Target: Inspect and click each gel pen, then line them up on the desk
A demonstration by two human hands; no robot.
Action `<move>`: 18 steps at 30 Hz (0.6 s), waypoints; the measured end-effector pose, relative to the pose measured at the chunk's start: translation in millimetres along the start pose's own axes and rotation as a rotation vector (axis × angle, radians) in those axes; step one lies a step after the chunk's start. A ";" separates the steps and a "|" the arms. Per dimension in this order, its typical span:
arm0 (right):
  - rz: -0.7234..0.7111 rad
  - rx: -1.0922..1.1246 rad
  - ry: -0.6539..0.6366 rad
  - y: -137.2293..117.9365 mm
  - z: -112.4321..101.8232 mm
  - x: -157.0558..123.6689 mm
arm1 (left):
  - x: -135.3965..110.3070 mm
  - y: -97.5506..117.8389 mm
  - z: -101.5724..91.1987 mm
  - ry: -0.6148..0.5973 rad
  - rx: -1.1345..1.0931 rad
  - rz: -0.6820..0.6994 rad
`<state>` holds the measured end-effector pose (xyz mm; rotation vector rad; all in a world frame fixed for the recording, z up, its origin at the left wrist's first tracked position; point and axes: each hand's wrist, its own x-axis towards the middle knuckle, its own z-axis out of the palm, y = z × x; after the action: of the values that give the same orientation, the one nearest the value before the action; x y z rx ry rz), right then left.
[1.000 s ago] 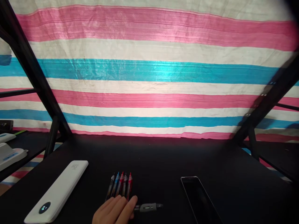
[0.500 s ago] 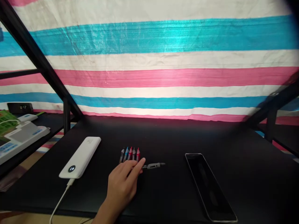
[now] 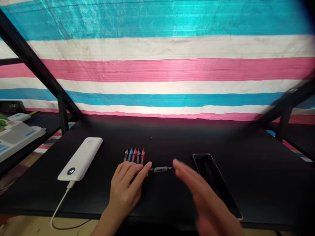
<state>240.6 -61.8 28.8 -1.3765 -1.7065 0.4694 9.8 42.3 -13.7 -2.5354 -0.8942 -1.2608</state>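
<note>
My left hand (image 3: 126, 186) lies flat on the black table (image 3: 162, 137), fingers spread over the near ends of several pens (image 3: 135, 155) lined up side by side with red, blue and dark caps. Its fingertip is beside a small grey plug (image 3: 160, 169) lying on the table. My right hand (image 3: 199, 193) reaches in from the lower right, fingers stretched out and blurred by motion, its tips close to the plug. It partly covers a dark phone (image 3: 209, 170) lying face up.
A white power bank (image 3: 81, 158) with a lit indicator lies at the left, a white cable (image 3: 61, 209) trailing off the front edge. A striped pink, blue and white tarp (image 3: 157, 65) hangs behind. Black frame bars (image 3: 36, 65) slant on both sides. White devices (image 3: 14, 139) sit on a left shelf.
The view has tilted further down. My right hand has come into sight and moved toward the grey plug. My left hand stays on the pens.
</note>
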 end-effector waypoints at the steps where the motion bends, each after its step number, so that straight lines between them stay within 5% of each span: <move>1: -0.003 -0.025 0.012 4.6 4.2 6.5 | 1.4 2.5 -0.2 -0.001 -0.006 0.004; 8: 0.012 -0.135 -0.162 27.3 28.9 28.7 | 12.0 15.6 1.4 0.009 -0.005 0.034; 18: -0.172 -0.156 0.047 38.2 37.4 23.6 | 19.8 21.0 -1.7 -0.174 -0.115 -0.135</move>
<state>233.0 -19.5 -10.9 -1.3243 -1.8355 0.2094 30.0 33.4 4.9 -2.7507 -1.0748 -1.1724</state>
